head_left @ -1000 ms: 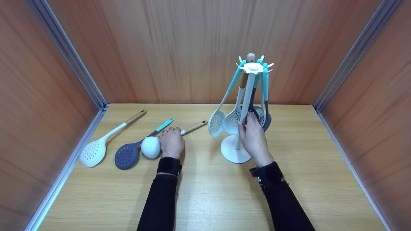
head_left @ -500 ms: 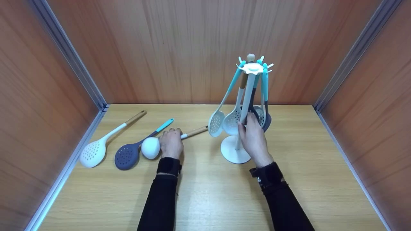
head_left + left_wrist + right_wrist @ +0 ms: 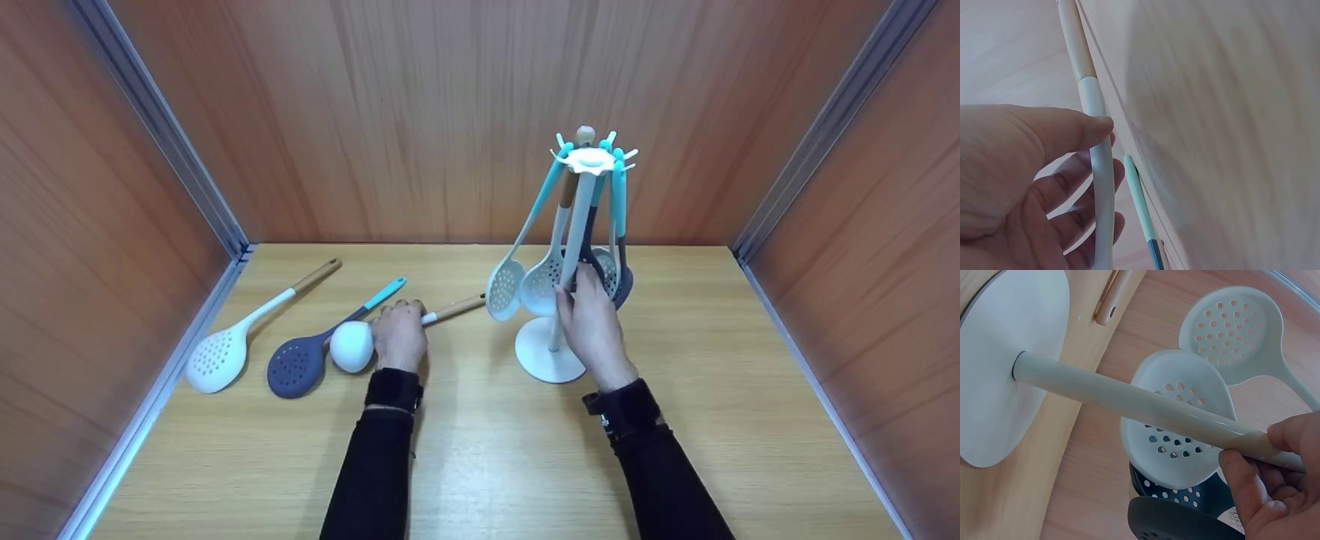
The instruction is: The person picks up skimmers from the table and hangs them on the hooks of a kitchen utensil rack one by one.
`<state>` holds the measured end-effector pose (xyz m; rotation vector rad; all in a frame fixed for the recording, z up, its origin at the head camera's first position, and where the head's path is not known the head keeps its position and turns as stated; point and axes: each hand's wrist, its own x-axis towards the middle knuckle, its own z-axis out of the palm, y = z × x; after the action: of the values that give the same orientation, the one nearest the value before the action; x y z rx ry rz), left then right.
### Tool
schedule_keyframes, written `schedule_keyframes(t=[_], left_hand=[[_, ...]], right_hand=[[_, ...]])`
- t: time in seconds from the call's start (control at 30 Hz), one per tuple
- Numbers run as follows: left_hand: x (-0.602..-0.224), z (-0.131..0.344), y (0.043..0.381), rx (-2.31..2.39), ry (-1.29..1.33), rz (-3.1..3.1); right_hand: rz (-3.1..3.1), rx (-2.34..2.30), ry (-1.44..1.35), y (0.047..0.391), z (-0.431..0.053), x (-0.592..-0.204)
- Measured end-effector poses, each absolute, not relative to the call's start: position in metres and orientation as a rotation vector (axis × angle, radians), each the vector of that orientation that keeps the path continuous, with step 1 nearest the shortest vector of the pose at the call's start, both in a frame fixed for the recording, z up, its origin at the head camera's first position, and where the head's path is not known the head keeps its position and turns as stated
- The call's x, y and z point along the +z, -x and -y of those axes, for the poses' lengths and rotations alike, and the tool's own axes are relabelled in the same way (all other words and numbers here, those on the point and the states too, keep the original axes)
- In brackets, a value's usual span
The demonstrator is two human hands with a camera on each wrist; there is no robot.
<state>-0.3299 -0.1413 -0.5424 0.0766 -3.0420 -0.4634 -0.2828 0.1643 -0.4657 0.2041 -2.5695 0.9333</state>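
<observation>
White ladle (image 3: pixel 352 346) partly hidden by left hand (image 3: pixel 400 335), head view

Pale wood-grain tabletop (image 3: pixel 487 465). From the left: a white perforated turner (image 3: pixel 222 352), a dark blue one (image 3: pixel 297 366), a white ladle (image 3: pixel 352 346), possibly just off the surface, and a white utensil stand (image 3: pixel 578 231).
</observation>
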Motion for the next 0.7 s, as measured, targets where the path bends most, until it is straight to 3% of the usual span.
schedule_keyframes(t=[0.7], left_hand=[[-0.529,0.14,0.33,-0.552,-0.066,2.921]], right_hand=[[2.595,0.968,-0.172,0.282,-0.164,-0.465]])
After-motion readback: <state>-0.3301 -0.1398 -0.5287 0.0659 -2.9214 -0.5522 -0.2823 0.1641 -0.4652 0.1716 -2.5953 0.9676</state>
